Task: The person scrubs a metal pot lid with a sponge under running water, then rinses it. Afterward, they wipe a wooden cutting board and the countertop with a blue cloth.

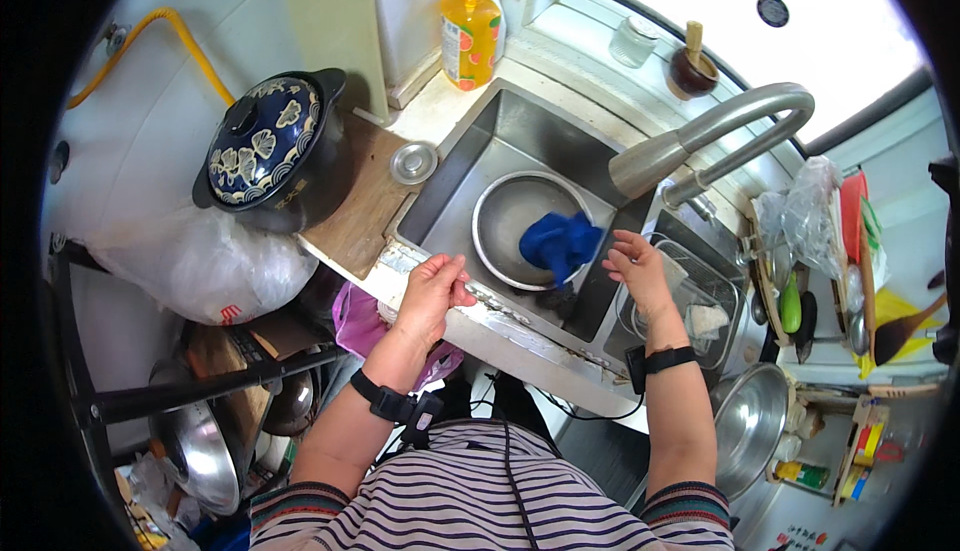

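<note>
A crumpled blue cloth lies in a round metal basin, partly over its right rim. The basin sits in the stainless steel sink. My left hand hovers at the sink's front edge, left of the basin, fingers curled; whether its fingertips pinch anything cannot be told. My right hand is just right of the cloth, above the sink divider, fingers loosely bent and apart, holding nothing visible. The pull-down faucet arches over the sink's right part, its head behind the basin.
A lidded pot stands left on a wooden board beside a metal drain strainer. An orange soap bottle stands behind the sink. A wire basket sits in the right basin. A mortar and glass jar are on the sill.
</note>
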Demonstrator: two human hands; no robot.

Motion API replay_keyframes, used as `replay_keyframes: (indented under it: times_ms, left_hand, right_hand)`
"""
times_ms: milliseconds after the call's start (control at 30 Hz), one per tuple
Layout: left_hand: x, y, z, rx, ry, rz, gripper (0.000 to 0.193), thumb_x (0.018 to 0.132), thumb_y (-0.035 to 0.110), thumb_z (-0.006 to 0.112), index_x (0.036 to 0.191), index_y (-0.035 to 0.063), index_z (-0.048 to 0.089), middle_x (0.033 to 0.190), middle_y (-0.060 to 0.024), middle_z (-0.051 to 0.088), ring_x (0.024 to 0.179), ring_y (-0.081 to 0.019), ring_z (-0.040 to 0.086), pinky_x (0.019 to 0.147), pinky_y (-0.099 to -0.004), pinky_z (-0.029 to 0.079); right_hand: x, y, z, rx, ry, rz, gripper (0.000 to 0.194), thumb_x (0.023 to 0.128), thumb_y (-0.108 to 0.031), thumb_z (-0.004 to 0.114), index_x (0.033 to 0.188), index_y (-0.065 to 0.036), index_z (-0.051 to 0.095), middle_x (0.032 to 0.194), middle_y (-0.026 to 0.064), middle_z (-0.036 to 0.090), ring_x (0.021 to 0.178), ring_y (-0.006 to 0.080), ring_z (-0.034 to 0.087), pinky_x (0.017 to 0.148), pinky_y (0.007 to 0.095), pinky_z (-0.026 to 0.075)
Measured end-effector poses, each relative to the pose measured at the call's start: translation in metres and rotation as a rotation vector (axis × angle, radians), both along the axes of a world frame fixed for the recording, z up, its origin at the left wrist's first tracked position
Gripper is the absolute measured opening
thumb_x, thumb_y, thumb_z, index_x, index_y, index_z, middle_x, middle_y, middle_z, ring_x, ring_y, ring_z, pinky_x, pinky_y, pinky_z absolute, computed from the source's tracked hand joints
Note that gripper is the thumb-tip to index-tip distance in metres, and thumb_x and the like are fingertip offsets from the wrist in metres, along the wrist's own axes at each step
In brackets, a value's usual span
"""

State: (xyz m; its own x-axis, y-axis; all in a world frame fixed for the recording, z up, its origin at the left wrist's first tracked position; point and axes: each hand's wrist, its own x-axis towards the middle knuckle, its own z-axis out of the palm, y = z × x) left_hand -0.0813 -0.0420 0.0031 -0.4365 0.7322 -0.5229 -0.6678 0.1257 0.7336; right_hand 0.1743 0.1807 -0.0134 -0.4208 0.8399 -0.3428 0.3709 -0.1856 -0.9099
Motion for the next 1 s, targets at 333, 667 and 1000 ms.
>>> replay_keyframes:
  times_ms: [333,667,1000]
  left_hand:
    - [0.011,-0.002,-0.003,-0.026,0.023,0.122,0.032,0.098,0.024,0.059,0.071,0.0091,0.055,0.054,-0.0002,0.05,0.048,-0.0131,0.054,0.058,-0.0318,0.055]
    - [0.009,-0.007,-0.013,-0.024,-0.001,0.179,0.031,0.098,0.026,0.061,0.073,0.0084,0.055,0.06,0.0002,0.052,0.051,-0.0108,0.054,0.056,-0.0271,0.052]
    - [-0.006,0.029,-0.007,0.015,0.011,0.141,0.031,0.098,0.025,0.06,0.072,0.009,0.054,0.053,-0.0006,0.046,0.05,-0.0158,0.056,0.062,-0.0347,0.053]
  right_hand:
    - [-0.064,0.018,-0.094,0.562,-0.791,0.848,0.059,0.087,-0.021,0.065,0.142,-0.021,0.043,0.139,0.0255,0.047,0.115,0.0427,0.057,0.094,0.0497,0.049]
    - [-0.118,0.022,-0.153,0.392,-1.016,1.239,0.062,0.092,-0.027,0.054,0.15,-0.019,0.034,0.159,0.0268,0.009,0.13,0.0506,0.043,0.109,0.0483,0.04]
    - [-0.122,0.045,-0.183,0.483,-0.646,1.189,0.047,0.08,-0.017,0.071,0.124,-0.006,0.058,0.118,0.0287,0.06,0.101,0.0414,0.064,0.085,0.0472,0.053]
